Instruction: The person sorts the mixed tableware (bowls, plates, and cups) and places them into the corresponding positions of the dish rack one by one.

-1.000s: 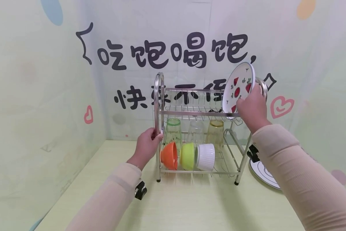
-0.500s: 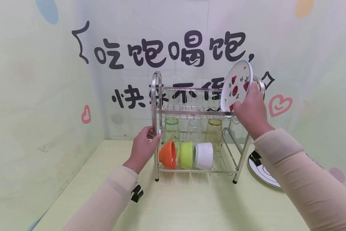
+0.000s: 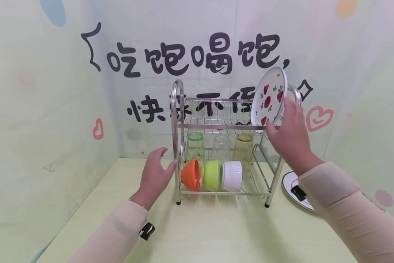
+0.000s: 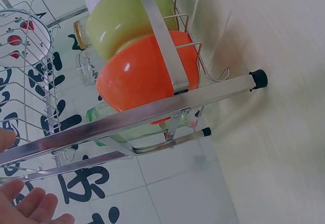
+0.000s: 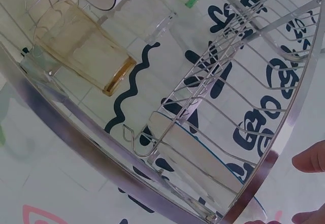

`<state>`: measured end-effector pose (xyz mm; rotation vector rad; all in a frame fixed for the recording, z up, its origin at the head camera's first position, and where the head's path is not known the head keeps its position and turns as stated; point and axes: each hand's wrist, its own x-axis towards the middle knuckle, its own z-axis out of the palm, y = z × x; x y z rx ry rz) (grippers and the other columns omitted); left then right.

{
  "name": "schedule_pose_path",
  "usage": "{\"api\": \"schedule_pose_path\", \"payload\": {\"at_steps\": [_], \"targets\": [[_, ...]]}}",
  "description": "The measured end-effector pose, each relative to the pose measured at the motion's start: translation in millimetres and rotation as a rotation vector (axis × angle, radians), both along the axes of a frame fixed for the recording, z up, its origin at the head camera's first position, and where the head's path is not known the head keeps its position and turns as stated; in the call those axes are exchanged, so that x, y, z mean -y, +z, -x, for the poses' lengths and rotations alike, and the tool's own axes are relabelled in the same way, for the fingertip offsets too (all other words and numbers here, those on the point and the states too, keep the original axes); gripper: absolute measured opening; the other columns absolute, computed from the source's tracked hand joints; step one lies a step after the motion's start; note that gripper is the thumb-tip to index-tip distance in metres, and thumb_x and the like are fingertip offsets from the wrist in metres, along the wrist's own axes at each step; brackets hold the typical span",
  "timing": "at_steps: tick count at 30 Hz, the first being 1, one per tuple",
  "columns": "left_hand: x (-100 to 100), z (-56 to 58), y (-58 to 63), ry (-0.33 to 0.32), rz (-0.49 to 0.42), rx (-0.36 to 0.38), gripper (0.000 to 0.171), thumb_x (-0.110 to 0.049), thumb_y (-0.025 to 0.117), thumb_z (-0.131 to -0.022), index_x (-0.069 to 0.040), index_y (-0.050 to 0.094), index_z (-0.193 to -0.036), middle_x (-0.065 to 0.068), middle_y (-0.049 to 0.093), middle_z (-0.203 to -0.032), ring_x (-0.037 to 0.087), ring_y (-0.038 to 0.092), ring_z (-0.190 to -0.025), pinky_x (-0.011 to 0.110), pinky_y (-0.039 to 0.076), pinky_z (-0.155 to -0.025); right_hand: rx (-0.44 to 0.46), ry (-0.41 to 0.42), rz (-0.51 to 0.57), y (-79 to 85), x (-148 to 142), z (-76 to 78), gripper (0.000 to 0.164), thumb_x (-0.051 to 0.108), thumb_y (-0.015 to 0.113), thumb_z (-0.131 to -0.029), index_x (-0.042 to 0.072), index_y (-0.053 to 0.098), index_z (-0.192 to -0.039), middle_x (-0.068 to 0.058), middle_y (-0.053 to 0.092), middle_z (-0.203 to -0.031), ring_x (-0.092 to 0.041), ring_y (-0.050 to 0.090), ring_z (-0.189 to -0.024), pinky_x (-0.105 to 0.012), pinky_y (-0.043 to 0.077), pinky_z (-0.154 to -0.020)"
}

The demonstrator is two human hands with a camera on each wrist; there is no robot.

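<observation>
A white plate with red fruit and green leaf patterns [image 3: 268,100] stands on edge, tilted, at the right end of the top tier of a metal dish rack [image 3: 223,127]. Beside its right edge is my right hand [image 3: 290,135], thumb and fingers loosely spread; in the right wrist view they appear apart from the plate. My left hand [image 3: 153,179] is by the rack's left upright, its fingers loose and not wrapped round the tube. On the lower tier, an orange bowl [image 3: 189,176], a yellow-green bowl [image 3: 211,176] and a white ribbed bowl [image 3: 232,176] lie on their sides.
Behind the bowls stand a green-rimmed glass [image 3: 195,148], a clear glass [image 3: 221,148] and a yellow glass [image 3: 243,151]. A white plate with dark rings [image 3: 292,184] lies on the table [image 3: 213,230], right of the rack, partly hidden by my right arm. A printed backdrop hangs close behind.
My left hand has let go of the rack's left upright and drawn back. My right hand's fingers have loosened from the patterned plate, which stays standing on the top tier.
</observation>
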<state>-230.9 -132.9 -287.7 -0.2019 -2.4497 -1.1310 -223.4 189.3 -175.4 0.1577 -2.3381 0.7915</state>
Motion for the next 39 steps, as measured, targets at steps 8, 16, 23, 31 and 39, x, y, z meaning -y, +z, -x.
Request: {"api": "schedule_pose_path", "payload": {"at_steps": [8, 16, 23, 31, 39], "targets": [[3.0, -9.3, -6.8, 0.005, 0.083, -0.044, 0.055, -0.018, 0.067, -0.09, 0.003, 0.045, -0.136, 0.018, 0.045, -0.139, 0.034, 0.041, -0.13, 0.048, 0.038, -0.107, -0.1, 0.049, -0.024, -19.0, -5.8, -12.7, 0.066, 0.01, 0.057, -0.091, 0.001, 0.026, -0.148, -0.02, 0.031, -0.147, -0.036, 0.03, -0.133, -0.059, 0.036, -0.103], [3.6, -15.2, -14.5, 0.001, 0.137, -0.119, 0.054, -0.015, 0.07, -0.087, 0.003, 0.048, -0.132, 0.019, 0.048, -0.135, 0.035, 0.042, -0.126, 0.05, 0.041, -0.103, -0.193, 0.058, -0.082, -42.8, -13.0, -21.4, 0.064, 0.006, 0.061, -0.089, -0.004, 0.031, -0.144, -0.022, 0.036, -0.143, -0.036, 0.033, -0.131, -0.059, 0.039, -0.101], [2.4, -20.1, -19.9, -0.018, 0.157, -0.182, 0.052, -0.012, 0.072, -0.085, 0.004, 0.05, -0.129, 0.02, 0.05, -0.132, 0.036, 0.044, -0.124, 0.051, 0.041, -0.103, -0.321, 0.07, -0.113, -62.8, -17.6, -28.2, 0.063, -0.001, 0.067, -0.083, -0.006, 0.039, -0.139, -0.024, 0.042, -0.138, -0.036, 0.039, -0.127, -0.058, 0.044, -0.095], [-0.6, -24.6, -25.5, -0.023, 0.2, -0.217, 0.052, -0.011, 0.075, -0.083, 0.004, 0.051, -0.127, 0.019, 0.052, -0.128, 0.036, 0.046, -0.12, 0.05, 0.045, -0.099, -0.33, 0.073, -0.114, -76.9, -21.4, -36.0, 0.062, -0.001, 0.067, -0.083, -0.007, 0.04, -0.138, -0.025, 0.043, -0.136, -0.037, 0.041, -0.125, -0.058, 0.045, -0.091], [-1.1, -31.1, -29.4, -0.013, 0.221, -0.209, 0.052, -0.012, 0.075, -0.083, 0.004, 0.052, -0.127, 0.019, 0.053, -0.128, 0.037, 0.046, -0.122, 0.051, 0.045, -0.098, -0.266, 0.049, -0.026, -88.5, -26.3, -42.0, 0.059, 0.001, 0.065, -0.084, -0.007, 0.041, -0.137, -0.025, 0.044, -0.135, -0.039, 0.039, -0.127, -0.061, 0.04, -0.095]]}}
